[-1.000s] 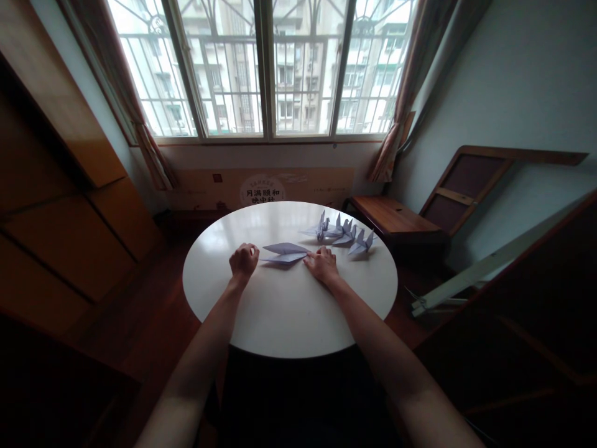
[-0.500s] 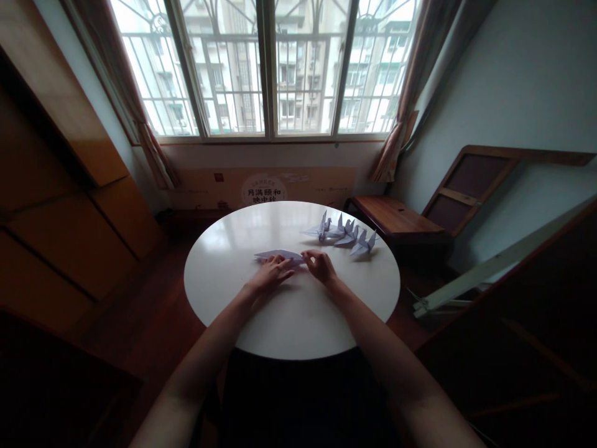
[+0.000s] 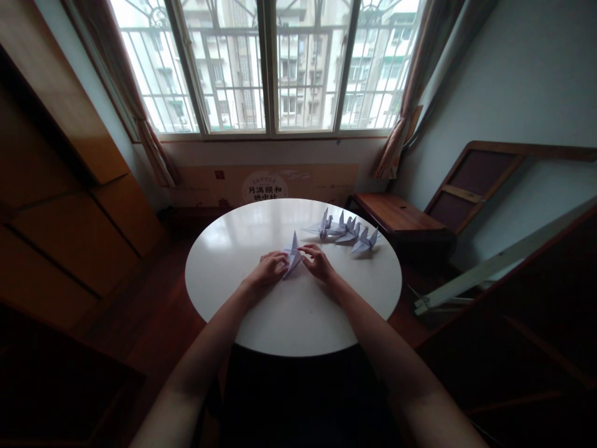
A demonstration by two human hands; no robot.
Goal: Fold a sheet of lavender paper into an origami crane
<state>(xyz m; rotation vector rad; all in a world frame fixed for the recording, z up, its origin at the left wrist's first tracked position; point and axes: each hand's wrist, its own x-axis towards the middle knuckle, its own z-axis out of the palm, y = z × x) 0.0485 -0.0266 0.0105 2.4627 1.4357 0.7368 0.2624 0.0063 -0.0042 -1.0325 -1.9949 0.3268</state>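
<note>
A folded sheet of pale lilac paper (image 3: 293, 256) stands on the white round table (image 3: 298, 323), a narrow point upward and another toward me. My left hand (image 3: 269, 267) is closed on its left side, fingers curled over the edge. On the opposite side my right hand (image 3: 319, 262) has thumb and forefinger at the paper's right edge in a pinch. Parts of the paper are hidden behind the fingers of both hands. Several finished paper cranes (image 3: 347, 230) of the same colour stand in a row to the right, beyond my right hand.
A wooden bench (image 3: 396, 211) stands behind the table on the right, near a leaning wooden frame (image 3: 471, 186). A long printed carton (image 3: 205, 180) lies below the window (image 3: 270, 74). Wooden cabinets (image 3: 69, 242) line the left side.
The folded paper has turned from lying lengthwise left to right to pointing away from me. My left hand has curled its fingers round its left side; my right hand stays near the same spot.
</note>
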